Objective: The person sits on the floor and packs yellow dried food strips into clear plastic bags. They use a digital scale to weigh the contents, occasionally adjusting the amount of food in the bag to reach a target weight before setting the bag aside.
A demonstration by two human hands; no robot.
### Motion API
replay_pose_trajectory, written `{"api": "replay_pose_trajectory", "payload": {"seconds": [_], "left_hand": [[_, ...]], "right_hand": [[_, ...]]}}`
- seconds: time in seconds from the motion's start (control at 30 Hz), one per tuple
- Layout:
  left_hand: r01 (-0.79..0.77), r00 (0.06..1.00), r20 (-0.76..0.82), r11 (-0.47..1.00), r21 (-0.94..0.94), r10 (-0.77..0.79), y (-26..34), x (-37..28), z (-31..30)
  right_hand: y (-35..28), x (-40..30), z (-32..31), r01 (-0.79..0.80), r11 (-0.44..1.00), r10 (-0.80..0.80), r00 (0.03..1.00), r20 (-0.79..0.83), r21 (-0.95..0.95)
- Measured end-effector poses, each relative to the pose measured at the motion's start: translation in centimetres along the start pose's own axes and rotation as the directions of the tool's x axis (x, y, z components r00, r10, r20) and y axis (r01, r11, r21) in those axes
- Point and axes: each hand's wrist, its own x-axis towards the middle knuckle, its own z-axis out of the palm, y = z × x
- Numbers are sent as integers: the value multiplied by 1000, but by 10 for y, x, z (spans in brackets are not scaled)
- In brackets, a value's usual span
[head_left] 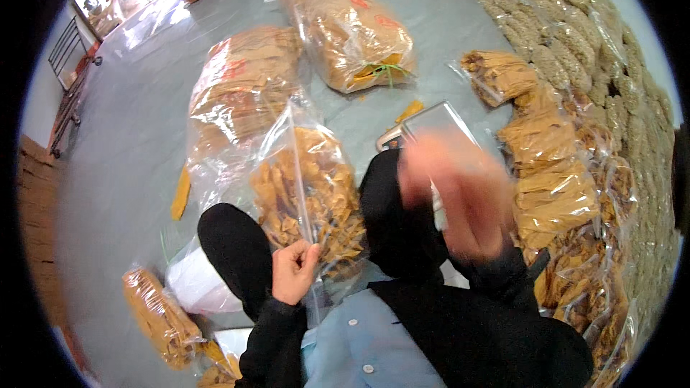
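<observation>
My left hand (294, 272) pinches the gathered edge of a clear plastic bag (294, 143) between thumb and fingers. Inside that bag are dried, yellow-brown, sheet-like pieces (307, 188), and it stands on the floor between my knees. My right hand (458, 188) is blurred by motion. It appears beside my right knee, in front of what looks like a weighing scale with a shiny metal plate (444, 116). Whether its fingers hold anything cannot be made out.
Two large clear sacks of brown packs (242, 81) (350, 32) lie ahead. Bagged brown pieces (555, 161) line the right, before stacked mesh-like sacks (571, 37). A long brown bundle (159, 318) and a white bag (199, 280) lie left. A metal cart (70, 59) stands far left.
</observation>
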Motion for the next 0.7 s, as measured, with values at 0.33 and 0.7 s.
{"api": "replay_pose_trajectory", "payload": {"seconds": [0.33,0.7], "left_hand": [[41,999,9,990,-134,-40,-4,3,4],[48,997,63,991,-124,-40,-7,4,-1]], "right_hand": [[120,-55,10,-520,836,458,837,-300,-174],[177,-150,11,-406,439,477,861,-176,-801]]}}
